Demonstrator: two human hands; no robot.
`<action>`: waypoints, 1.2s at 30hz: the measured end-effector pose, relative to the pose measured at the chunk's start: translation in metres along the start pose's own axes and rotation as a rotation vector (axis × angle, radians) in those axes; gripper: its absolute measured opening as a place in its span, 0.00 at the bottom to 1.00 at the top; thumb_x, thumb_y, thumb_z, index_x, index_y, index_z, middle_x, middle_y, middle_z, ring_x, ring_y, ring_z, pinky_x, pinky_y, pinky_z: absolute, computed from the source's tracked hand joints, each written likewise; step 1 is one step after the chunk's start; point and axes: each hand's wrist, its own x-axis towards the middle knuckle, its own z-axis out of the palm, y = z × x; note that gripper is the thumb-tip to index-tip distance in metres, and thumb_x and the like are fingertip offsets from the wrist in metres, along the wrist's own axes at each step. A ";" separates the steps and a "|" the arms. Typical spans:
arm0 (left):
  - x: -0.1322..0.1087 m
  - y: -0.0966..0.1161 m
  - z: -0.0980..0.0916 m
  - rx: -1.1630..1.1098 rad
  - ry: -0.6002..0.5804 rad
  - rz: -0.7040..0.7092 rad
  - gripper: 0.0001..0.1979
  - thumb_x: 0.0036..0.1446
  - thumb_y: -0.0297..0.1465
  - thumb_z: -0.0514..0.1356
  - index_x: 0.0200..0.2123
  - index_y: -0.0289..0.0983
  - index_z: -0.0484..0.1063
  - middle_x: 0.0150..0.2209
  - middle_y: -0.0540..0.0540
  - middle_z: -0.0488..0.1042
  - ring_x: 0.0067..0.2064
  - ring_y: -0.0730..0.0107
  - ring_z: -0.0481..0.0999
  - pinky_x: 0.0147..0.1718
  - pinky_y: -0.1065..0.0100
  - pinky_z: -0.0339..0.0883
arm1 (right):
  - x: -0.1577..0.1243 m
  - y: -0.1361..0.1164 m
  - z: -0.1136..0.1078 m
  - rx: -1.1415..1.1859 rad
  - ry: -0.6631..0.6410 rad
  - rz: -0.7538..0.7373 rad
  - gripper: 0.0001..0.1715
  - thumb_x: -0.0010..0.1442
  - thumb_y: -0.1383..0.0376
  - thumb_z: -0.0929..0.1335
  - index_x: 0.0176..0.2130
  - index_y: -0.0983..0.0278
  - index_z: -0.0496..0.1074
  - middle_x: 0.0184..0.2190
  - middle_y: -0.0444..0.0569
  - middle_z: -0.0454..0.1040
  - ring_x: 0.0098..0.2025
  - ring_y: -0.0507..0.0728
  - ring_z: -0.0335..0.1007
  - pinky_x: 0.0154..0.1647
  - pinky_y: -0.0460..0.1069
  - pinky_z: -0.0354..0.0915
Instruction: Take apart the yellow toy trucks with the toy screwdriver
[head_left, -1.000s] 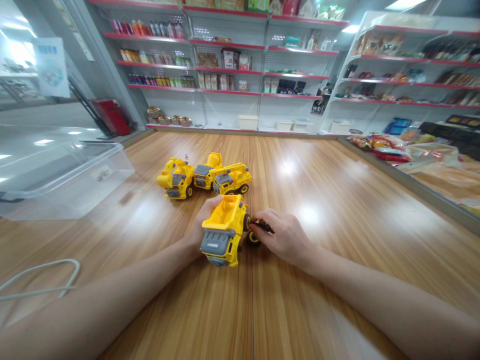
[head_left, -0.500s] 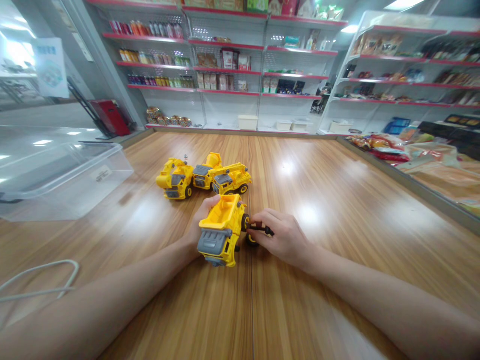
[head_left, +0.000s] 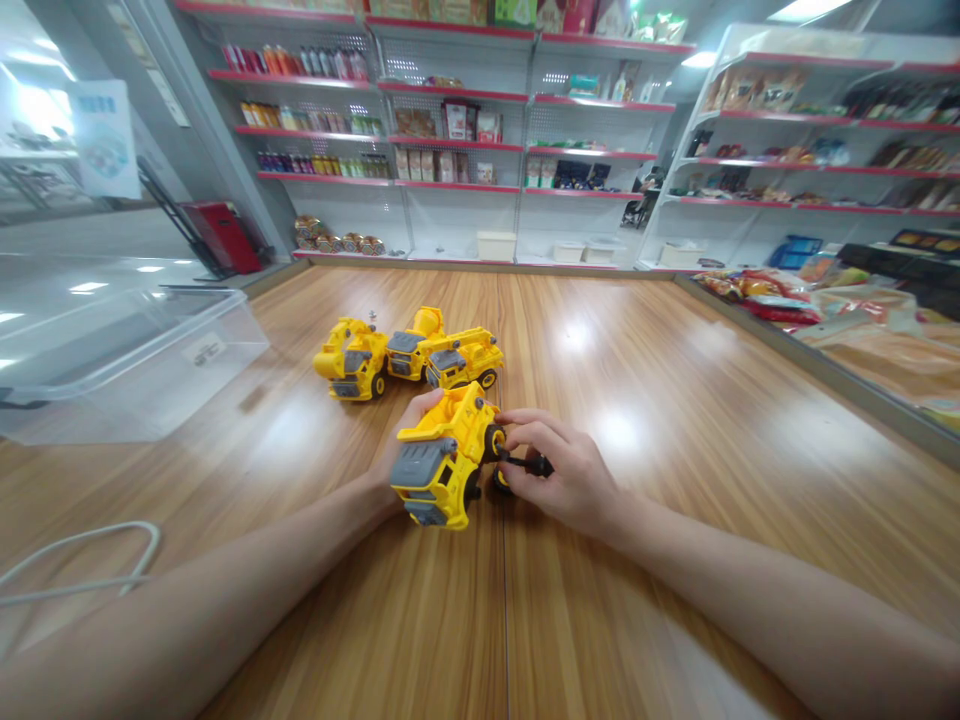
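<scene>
A yellow toy dump truck [head_left: 442, 465] with a grey cab front is tilted in my left hand [head_left: 405, 430], which grips it from the left; most of those fingers are hidden behind the truck. My right hand [head_left: 562, 465] pinches a small black screwdriver [head_left: 529, 463], its tip at the wheel [head_left: 494, 442] on the truck's right side. Another black wheel [head_left: 502, 482] shows below, partly covered by my right fingers. Just beyond stand three more yellow toy vehicles: an excavator-like one [head_left: 352, 360], a cement mixer truck [head_left: 409, 345] and a crane truck [head_left: 466, 358].
At the left lies a clear plastic bin [head_left: 150, 370], with a white cable [head_left: 142, 525] nearer me. Bagged goods [head_left: 787, 300] fill a section beyond the table's right edge. Stocked shelves [head_left: 457, 140] line the back.
The dump truck has turned in my left hand, so more of its right side faces me. My right hand has shifted slightly with the screwdriver, staying at the wheel.
</scene>
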 end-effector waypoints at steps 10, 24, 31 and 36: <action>0.010 -0.005 -0.016 0.023 -0.144 -0.087 0.32 0.55 0.52 0.55 0.49 0.31 0.72 0.35 0.34 0.81 0.28 0.53 0.81 0.23 0.62 0.71 | -0.002 0.002 0.000 -0.084 -0.005 0.005 0.09 0.64 0.63 0.69 0.44 0.60 0.67 0.48 0.52 0.77 0.50 0.56 0.75 0.48 0.50 0.73; 0.010 -0.001 -0.019 0.039 -0.107 0.036 0.25 0.60 0.47 0.51 0.43 0.30 0.72 0.35 0.37 0.78 0.32 0.54 0.80 0.29 0.57 0.75 | -0.012 0.021 -0.030 -0.122 -0.087 0.064 0.08 0.62 0.62 0.69 0.42 0.60 0.69 0.43 0.48 0.79 0.38 0.53 0.77 0.37 0.46 0.71; 0.011 -0.002 -0.022 0.032 -0.210 0.035 0.22 0.62 0.42 0.50 0.46 0.28 0.70 0.37 0.39 0.79 0.35 0.56 0.80 0.32 0.60 0.76 | -0.023 0.038 -0.053 -0.109 -0.349 0.033 0.07 0.62 0.64 0.68 0.42 0.60 0.70 0.44 0.50 0.77 0.41 0.54 0.75 0.40 0.48 0.70; 0.012 -0.003 -0.025 0.019 -0.220 0.019 0.24 0.60 0.43 0.51 0.47 0.27 0.69 0.37 0.38 0.79 0.36 0.55 0.80 0.32 0.61 0.77 | -0.020 0.033 -0.047 -0.124 -0.392 -0.002 0.08 0.63 0.64 0.67 0.44 0.61 0.70 0.44 0.51 0.76 0.42 0.54 0.75 0.40 0.48 0.70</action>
